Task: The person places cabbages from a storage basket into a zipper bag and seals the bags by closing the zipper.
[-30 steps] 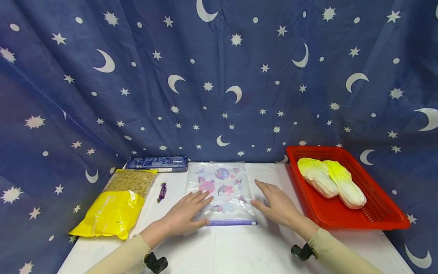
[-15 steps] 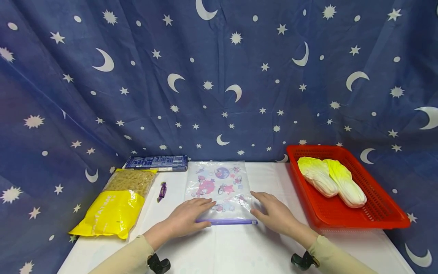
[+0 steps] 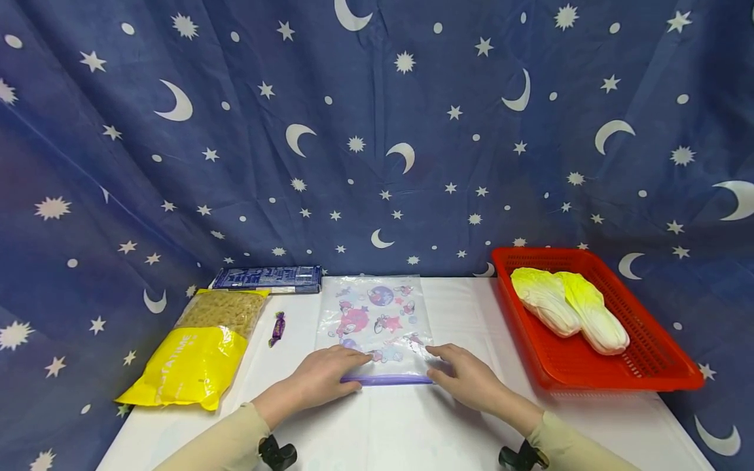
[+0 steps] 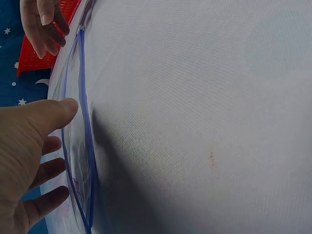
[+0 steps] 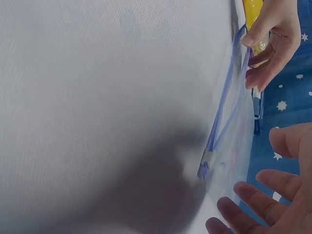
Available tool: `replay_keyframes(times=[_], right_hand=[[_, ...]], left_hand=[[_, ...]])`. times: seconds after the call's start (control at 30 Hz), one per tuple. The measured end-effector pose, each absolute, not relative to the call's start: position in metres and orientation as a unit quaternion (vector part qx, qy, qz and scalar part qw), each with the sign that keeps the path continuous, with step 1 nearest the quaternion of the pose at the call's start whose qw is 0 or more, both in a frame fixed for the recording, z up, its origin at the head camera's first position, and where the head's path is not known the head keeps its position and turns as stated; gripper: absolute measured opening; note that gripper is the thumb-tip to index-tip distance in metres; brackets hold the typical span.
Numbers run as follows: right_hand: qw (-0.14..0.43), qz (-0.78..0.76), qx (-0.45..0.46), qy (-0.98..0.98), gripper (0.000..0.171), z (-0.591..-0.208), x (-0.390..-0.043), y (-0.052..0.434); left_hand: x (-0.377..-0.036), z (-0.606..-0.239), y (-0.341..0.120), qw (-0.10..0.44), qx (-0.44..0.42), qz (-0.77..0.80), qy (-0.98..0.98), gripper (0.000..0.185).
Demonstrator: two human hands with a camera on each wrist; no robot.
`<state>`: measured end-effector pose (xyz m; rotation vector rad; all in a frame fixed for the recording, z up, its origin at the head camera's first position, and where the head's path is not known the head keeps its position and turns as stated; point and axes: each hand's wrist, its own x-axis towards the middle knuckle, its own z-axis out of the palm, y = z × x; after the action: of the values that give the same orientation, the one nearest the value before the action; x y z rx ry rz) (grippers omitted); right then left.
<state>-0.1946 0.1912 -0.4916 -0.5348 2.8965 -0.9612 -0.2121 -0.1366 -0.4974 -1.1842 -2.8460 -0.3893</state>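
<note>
A clear zip bag (image 3: pixel 385 324) with pink and blue cartoon prints lies flat on the white table, its purple zip edge (image 3: pixel 389 380) towards me. In the left wrist view the two purple strips (image 4: pixel 89 146) of its mouth stand apart, leaving a gap. My left hand (image 3: pixel 326 376) is over the bag's near left corner, thumb in front of the zip and relaxed fingers beyond it. At the near right corner hovers my right hand (image 3: pixel 468 379); the right wrist view shows its spread fingers (image 5: pixel 253 202) with nothing between them.
A yellow pasta bag (image 3: pixel 194 366) lies at the left, with a dark blue flat box (image 3: pixel 268 279) behind it. Beside them is a purple wrapped candy (image 3: pixel 277 328). The red basket (image 3: pixel 660 347) at the right holds two napa cabbages (image 3: pixel 595 317). A starry curtain hangs behind.
Both hands have drawn back from over the bag towards its near zip edge, and the fingers have bent a little. The bag has stayed in place.
</note>
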Motion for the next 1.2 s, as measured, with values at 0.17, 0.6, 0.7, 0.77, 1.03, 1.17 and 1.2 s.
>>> replay_keyframes(times=[0.17, 0.6, 0.7, 0.77, 1.03, 1.17, 1.2], right_hand=[[0.029, -0.333, -0.169, 0.927, 0.042, -0.492, -0.193, 0.191], [0.016, -0.393, -0.126, 0.911, 0.039, -0.495, -0.189, 0.208], [0.015, -0.415, -0.104, 0.904, 0.039, -0.495, -0.189, 0.214], [0.019, -0.433, -0.081, 0.898, 0.042, -0.495, -0.188, 0.219], [0.074, -0.527, 0.025, 0.846, 0.054, -0.490, -0.183, 0.233], [0.104, -0.569, 0.060, 0.813, 0.057, -0.490, -0.183, 0.234], [0.107, -0.578, 0.063, 0.806, 0.057, -0.491, -0.183, 0.233]], left_hand=[[-0.213, -0.498, -0.133, 0.017, -0.379, -0.108, -0.919, 0.047], [-0.212, -0.494, -0.117, 0.000, -0.365, -0.134, -0.921, 0.025], [-0.209, -0.493, -0.110, -0.021, -0.352, -0.153, -0.923, 0.024], [-0.207, -0.492, -0.104, -0.038, -0.340, -0.174, -0.923, 0.024], [-0.196, -0.492, -0.082, -0.148, -0.270, -0.362, -0.880, 0.025], [-0.191, -0.492, -0.070, -0.216, -0.214, -0.469, -0.829, 0.032], [-0.190, -0.493, -0.066, -0.224, -0.201, -0.492, -0.817, 0.035]])
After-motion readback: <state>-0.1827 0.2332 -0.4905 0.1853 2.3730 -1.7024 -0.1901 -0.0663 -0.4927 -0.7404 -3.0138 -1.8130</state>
